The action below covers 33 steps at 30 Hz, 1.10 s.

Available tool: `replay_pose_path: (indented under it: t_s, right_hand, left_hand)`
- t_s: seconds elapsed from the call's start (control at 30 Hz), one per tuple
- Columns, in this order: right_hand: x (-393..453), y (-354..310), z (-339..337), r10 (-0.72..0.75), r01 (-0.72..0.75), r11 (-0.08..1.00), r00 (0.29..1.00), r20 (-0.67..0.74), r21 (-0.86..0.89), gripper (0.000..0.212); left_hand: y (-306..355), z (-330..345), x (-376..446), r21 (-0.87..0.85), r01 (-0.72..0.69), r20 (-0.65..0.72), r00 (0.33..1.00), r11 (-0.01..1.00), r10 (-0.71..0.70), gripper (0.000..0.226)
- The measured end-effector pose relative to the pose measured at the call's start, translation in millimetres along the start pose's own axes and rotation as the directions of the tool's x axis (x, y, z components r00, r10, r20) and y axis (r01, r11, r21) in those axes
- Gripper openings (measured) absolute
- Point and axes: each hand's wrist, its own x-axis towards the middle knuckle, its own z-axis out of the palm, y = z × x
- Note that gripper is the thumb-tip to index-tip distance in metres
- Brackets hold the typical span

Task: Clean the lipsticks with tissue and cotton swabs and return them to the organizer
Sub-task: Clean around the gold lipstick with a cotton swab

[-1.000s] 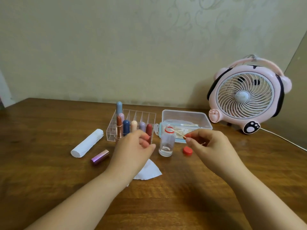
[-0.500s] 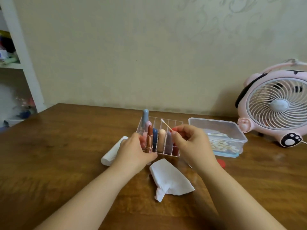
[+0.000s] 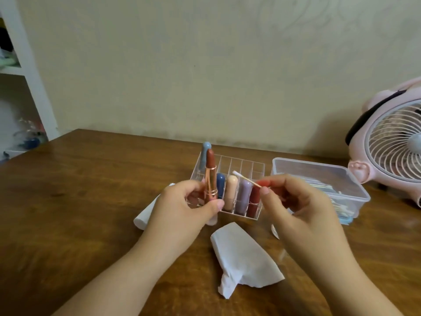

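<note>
Lipstick (image 3: 210,176), uncapped, upright, gripped by left hand (image 3: 182,208) near clear organizer (image 3: 257,169); cotton swab (image 3: 246,179) pinched in right hand (image 3: 296,208); tissue (image 3: 246,258) on desk (image 3: 79,201).
</note>
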Motion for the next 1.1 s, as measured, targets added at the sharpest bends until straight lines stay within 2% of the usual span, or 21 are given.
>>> replay_pose_path:
  t_s: [0.07, 0.2, 0.33, 0.43, 0.73, 1.1]
  right_hand:
    - [-1.5, -4.0, -2.1, -0.061, 0.060, 0.998, 0.998, -0.027, -0.019, 0.014]
    - [-3.3, -7.4, -3.8, -0.196, 0.187, 0.978, 0.976, -0.095, -0.093, 0.007]
    - [-3.6, -8.9, -6.8, -0.255, 0.238, 0.964, 0.955, -0.155, -0.119, 0.006]
    - [-3.4, -9.0, -8.6, -0.256, 0.238, 0.964, 0.950, -0.177, -0.119, 0.009]
    - [-3.7, -8.5, -12.0, -0.238, 0.215, 0.968, 0.952, -0.193, -0.131, 0.009]
    - [-2.6, -8.8, -14.6, -0.139, 0.138, 0.990, 0.969, -0.203, -0.021, 0.011]
  left_hand:
    - [2.4, -1.7, -4.3, -0.139, -0.010, 0.050, 0.999, 0.990, 0.017, 0.017]
    - [8.8, 1.5, -12.0, -0.308, -0.014, 0.135, 0.989, 0.951, 0.058, 0.031]
    - [10.6, 3.2, -14.8, -0.370, -0.015, 0.182, 0.979, 0.929, 0.089, 0.023]
    - [12.1, 2.9, -16.2, -0.394, -0.016, 0.183, 0.978, 0.919, 0.096, 0.015]
    - [15.7, 1.5, -18.8, -0.383, -0.031, 0.179, 0.978, 0.923, 0.108, 0.023]
    - [17.2, 0.4, -20.1, -0.411, -0.012, 0.204, 0.973, 0.912, 0.104, 0.023]
